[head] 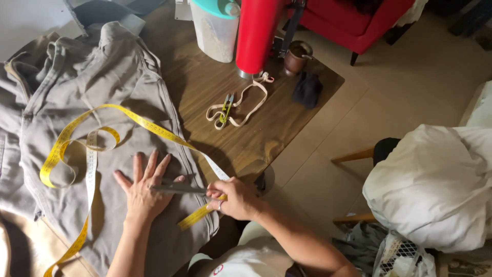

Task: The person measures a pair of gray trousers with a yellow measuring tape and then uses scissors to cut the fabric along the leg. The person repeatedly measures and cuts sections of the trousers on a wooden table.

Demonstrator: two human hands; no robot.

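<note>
A grey-brown garment [92,102] lies spread over the left of a wooden table [241,138]. A yellow tape measure [128,115] loops across it. My left hand [143,190] presses flat on the cloth, fingers spread. My right hand [236,199] grips a thin dark tool [177,189], perhaps a pencil or seam tool, whose tip lies over my left hand's fingers; the tape passes under this hand.
On the bare wood lie small thread snips on a beige strap [233,107], a dark cloth lump [307,90], a brown cup [297,56], a red cylinder [256,36] and a teal-lidded clear container [215,28]. A red armchair [359,20] and a white bundle [435,184] stand right.
</note>
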